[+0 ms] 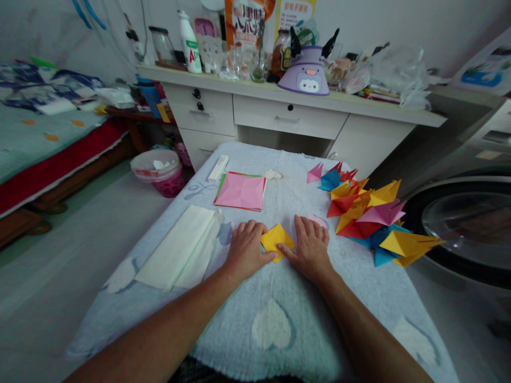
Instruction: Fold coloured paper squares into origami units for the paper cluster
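Observation:
A small yellow origami paper (278, 238), folded into a diamond shape, lies on the cloth-covered table in front of me. My left hand (248, 246) holds its left side, the thumb at the lower edge and the fingers by the left corner. On the other side, my right hand (309, 247) presses the lower right part with its thumb, its fingers resting on the cloth. Beyond my left hand lies a stack of square coloured paper (241, 191), pink on top. Several folded paper cranes (359, 210) in yellow, red, blue and pink are grouped at the right.
White folded sheets (179, 247) lie left on the blue tablecloth (273, 324), with a small white box (218, 168) farther back. A cluttered white desk (287, 114) stands behind. A pink bin (167, 183) is on the floor at left; a front-loading washing machine (471, 213) is at right.

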### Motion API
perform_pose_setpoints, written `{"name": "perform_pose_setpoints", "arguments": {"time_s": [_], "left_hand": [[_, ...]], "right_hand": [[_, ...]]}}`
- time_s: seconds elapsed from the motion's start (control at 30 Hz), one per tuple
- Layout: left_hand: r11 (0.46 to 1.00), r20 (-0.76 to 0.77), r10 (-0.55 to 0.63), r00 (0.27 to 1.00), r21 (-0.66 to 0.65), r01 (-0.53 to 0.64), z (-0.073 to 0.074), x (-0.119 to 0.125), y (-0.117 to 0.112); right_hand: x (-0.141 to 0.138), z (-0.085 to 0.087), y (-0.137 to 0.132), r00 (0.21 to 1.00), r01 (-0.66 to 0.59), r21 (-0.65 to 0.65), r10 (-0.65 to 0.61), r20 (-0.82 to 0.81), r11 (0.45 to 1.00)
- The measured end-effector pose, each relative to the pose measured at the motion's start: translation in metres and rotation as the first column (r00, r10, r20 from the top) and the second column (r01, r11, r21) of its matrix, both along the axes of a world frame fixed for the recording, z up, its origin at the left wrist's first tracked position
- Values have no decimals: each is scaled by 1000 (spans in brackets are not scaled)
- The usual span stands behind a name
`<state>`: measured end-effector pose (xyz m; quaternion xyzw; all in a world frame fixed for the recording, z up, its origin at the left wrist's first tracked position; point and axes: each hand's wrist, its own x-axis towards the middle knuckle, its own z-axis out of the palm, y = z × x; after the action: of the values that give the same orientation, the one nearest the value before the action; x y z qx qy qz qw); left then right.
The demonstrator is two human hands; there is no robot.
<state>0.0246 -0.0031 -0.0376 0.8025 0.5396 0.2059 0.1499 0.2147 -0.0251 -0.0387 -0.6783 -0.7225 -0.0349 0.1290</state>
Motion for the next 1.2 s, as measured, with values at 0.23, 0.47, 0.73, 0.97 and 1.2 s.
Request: {"name": "perform_pose_setpoints", "arguments": {"time_s": [0.23, 0.47, 0.73, 0.97, 1.2], "left_hand": [[1000, 2, 16, 1000, 0, -16, 2, 0, 0], [1000, -1, 13, 1000, -14, -13, 4, 1, 1], [1000, -10, 16, 1000, 26, -15, -3, 0, 1], [998, -38, 42, 998, 47, -40, -3, 0, -2], [999, -50, 42, 998, 27, -41, 0, -1, -3]], "right_hand": [[12, -4, 6, 997, 78, 42, -78, -8, 996], [15, -4, 6, 996, 52, 93, -44, -81, 994], [5, 22, -7, 882, -381, 138, 404, -241, 914], [4, 17, -8, 838, -516, -59, 489, -242, 854], [6, 16, -6, 905, -417, -125, 398, -149, 900]]}}
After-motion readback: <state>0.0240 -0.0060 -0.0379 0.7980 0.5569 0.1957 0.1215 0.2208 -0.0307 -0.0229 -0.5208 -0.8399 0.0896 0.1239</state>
